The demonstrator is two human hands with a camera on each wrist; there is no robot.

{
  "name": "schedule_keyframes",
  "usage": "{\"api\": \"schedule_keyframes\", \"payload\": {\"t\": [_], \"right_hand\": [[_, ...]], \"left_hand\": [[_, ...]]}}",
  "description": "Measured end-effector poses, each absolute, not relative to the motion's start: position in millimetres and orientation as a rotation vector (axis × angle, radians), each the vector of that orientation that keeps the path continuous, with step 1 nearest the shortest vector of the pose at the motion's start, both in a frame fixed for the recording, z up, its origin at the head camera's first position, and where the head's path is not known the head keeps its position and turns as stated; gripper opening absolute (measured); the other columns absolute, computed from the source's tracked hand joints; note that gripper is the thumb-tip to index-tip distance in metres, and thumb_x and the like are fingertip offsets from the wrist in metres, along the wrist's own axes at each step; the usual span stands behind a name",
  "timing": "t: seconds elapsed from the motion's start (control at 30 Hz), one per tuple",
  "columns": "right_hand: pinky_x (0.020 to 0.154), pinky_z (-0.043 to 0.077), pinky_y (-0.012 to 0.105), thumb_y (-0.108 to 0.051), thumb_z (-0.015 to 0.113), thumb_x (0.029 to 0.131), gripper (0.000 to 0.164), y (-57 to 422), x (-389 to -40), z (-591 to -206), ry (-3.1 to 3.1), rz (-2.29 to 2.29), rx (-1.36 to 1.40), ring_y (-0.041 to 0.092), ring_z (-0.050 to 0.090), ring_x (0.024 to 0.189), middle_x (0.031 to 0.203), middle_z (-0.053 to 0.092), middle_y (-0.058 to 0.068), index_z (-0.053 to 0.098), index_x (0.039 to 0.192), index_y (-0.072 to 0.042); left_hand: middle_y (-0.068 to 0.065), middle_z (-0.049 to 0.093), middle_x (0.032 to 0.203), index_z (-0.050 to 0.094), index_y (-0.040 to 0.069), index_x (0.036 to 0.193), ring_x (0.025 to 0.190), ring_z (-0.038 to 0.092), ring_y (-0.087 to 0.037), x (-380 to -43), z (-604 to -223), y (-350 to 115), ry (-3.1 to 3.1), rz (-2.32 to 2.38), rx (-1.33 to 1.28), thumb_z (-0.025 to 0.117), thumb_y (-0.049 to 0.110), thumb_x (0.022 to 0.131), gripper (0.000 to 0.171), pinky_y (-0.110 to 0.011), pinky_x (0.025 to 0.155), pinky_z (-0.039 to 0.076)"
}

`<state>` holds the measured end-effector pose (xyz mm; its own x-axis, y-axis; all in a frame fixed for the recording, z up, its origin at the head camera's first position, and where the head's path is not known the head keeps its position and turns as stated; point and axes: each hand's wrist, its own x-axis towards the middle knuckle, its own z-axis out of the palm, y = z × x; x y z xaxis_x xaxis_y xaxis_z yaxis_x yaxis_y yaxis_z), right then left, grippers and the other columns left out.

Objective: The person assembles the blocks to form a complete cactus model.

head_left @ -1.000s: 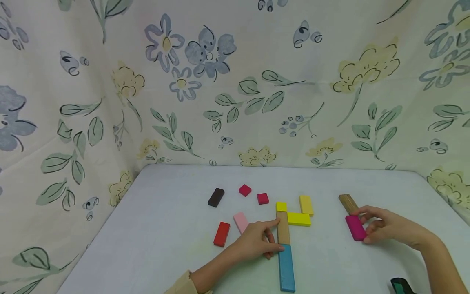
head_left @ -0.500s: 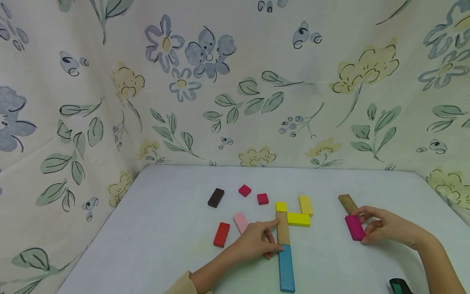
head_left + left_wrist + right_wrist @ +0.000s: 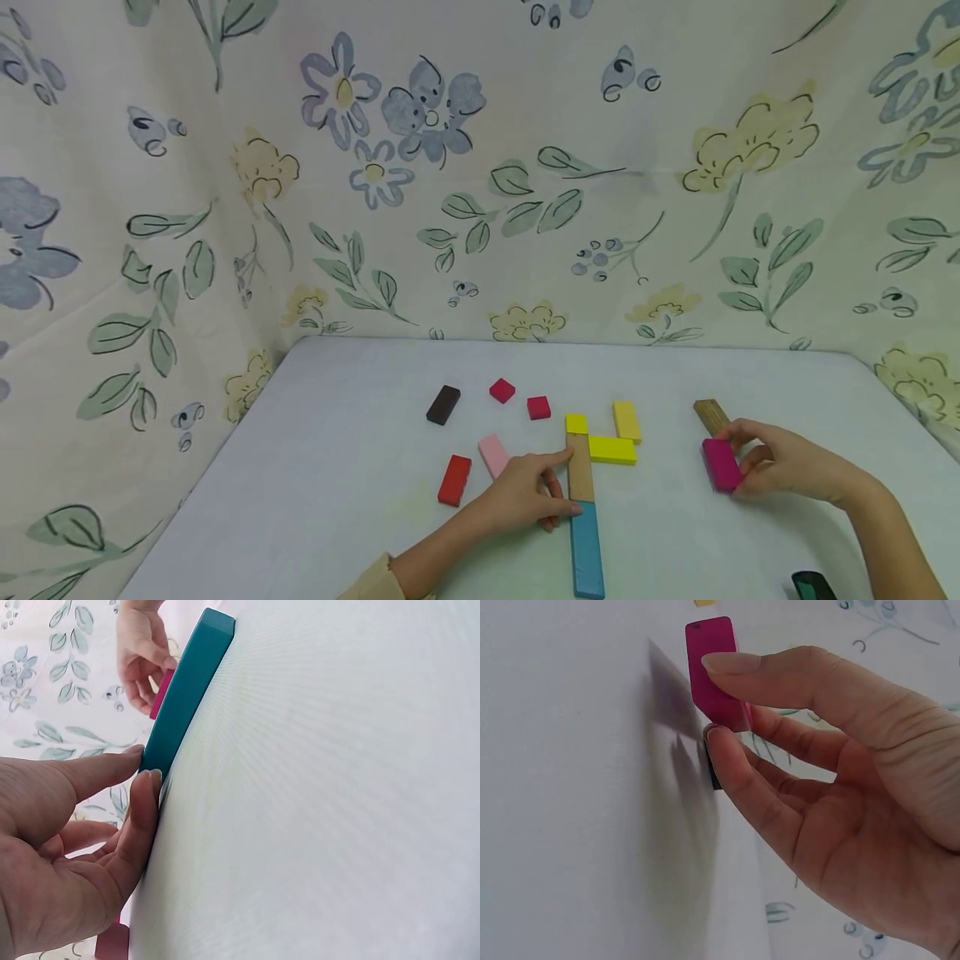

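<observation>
In the head view my left hand [image 3: 521, 493] reaches across to a column of flat wooden blocks. Its index fingertip touches the tan block [image 3: 581, 467], and its thumb lies at the top end of the blue block [image 3: 587, 550]. The left wrist view shows both fingers stretched to the near end of the blue block [image 3: 191, 690]. At the right, my right hand [image 3: 787, 467] pinches a magenta block [image 3: 722, 465] between thumb and fingers. In the right wrist view the magenta block [image 3: 714, 671] is tilted, its shadow beside it. A brown block [image 3: 710, 414] lies partly behind that hand.
Yellow blocks [image 3: 612, 451] adjoin the column's top. Left of it lie a pink block [image 3: 493, 455], a red block [image 3: 454, 481], a dark brown block [image 3: 443, 405] and two small crimson blocks [image 3: 538, 407]. A black-and-green object [image 3: 813, 586] shows at the lower right edge.
My right hand has shifted slightly left with the magenta block, which overlaps less of its former spot beside the brown block. My left hand keeps its place on the column.
</observation>
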<state>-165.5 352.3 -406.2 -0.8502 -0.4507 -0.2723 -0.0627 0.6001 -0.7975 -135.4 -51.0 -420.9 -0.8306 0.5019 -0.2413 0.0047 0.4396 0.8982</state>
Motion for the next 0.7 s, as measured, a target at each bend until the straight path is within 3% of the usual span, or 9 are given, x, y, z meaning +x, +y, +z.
{"api": "schedule_keyframes", "payload": {"t": [0.2, 0.4, 0.57, 0.63, 0.7], "right_hand": [[0.077, 0.059, 0.028, -0.011, 0.078, 0.091, 0.061, 348.0, -168.4, -402.4, 2.390, -1.157, -0.435, 0.008, 0.064, 0.093, 0.128, 0.059, 0.021, 0.047, 0.138, 0.011], [0.079, 0.060, 0.029, -0.011, 0.078, 0.091, 0.061, 340.8, -170.2, -397.1, 2.394, -1.169, -0.434, 0.019, 0.064, 0.105, 0.131, 0.059, 0.025, 0.047, 0.138, 0.012], [0.079, 0.061, 0.029, -0.011, 0.078, 0.091, 0.064, 334.4, -171.9, -393.0, 2.405, -1.168, -0.426, 0.027, 0.062, 0.111, 0.131, 0.059, 0.027, 0.045, 0.139, 0.014], [0.080, 0.061, 0.029, -0.012, 0.080, 0.091, 0.067, 332.7, -172.5, -392.1, 2.415, -1.169, -0.412, 0.027, 0.062, 0.110, 0.131, 0.059, 0.028, 0.044, 0.141, 0.015], [0.080, 0.061, 0.030, -0.012, 0.081, 0.090, 0.069, 331.4, -173.8, -391.6, 2.429, -1.171, -0.406, 0.026, 0.062, 0.109, 0.132, 0.058, 0.030, 0.043, 0.141, 0.015]], "left_hand": [[0.009, 0.063, 0.085, 0.050, 0.011, 0.158, 0.062, 0.058, -0.006, -139.5, -422.3, -55.0, 2.302, 1.315, 0.561, 0.082, 0.025, 0.094, 0.073, -0.016, 0.059, 0.047], [0.005, 0.059, 0.111, 0.056, 0.012, 0.154, 0.086, 0.053, -0.002, -142.5, -423.8, -54.8, 2.442, 1.226, 0.708, 0.085, 0.028, 0.092, 0.071, -0.014, 0.073, 0.052], [0.001, 0.050, 0.149, 0.052, 0.023, 0.158, 0.123, 0.052, -0.010, -145.8, -431.0, -56.1, 2.494, 1.104, 0.848, 0.082, 0.039, 0.093, 0.074, -0.022, 0.099, 0.053], [0.003, 0.042, 0.161, 0.046, 0.026, 0.161, 0.143, 0.041, -0.016, -146.5, -432.2, -57.4, 2.498, 1.031, 0.898, 0.080, 0.043, 0.094, 0.078, -0.029, 0.112, 0.048], [0.004, 0.034, 0.168, 0.041, 0.025, 0.164, 0.153, 0.033, -0.020, -143.5, -425.2, -57.7, 2.492, 0.959, 0.923, 0.079, 0.044, 0.095, 0.081, -0.035, 0.120, 0.042]]}}
